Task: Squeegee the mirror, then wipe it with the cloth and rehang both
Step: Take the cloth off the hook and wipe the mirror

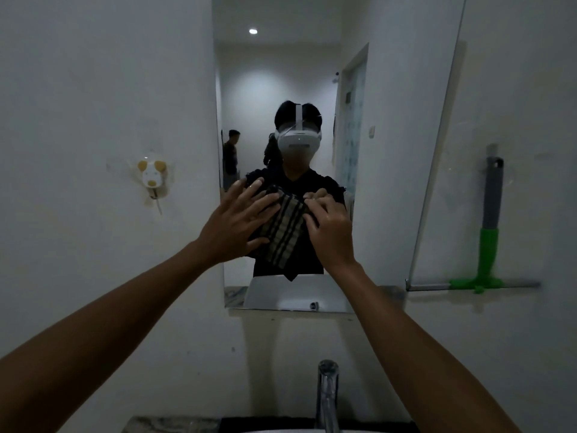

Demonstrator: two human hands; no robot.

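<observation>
- Between the two sets of fingers, in front of the mirror [282, 89], a folded striped cloth [284, 232] is held up
- The left hand [232, 225] has its fingers [249, 190] spread straight, the palm side against the cloth's left edge
- The right hand [329, 228] has its fingers [315, 203] curled over the cloth's right edge, gripping it
- Well right of the fingers, a green and grey squeegee [490, 232] hangs on the wall
- Left of the fingers, a small animal-shaped hook [152, 176] sticks on the wall
- Below the fingers, a chrome tap [327, 395] stands
</observation>
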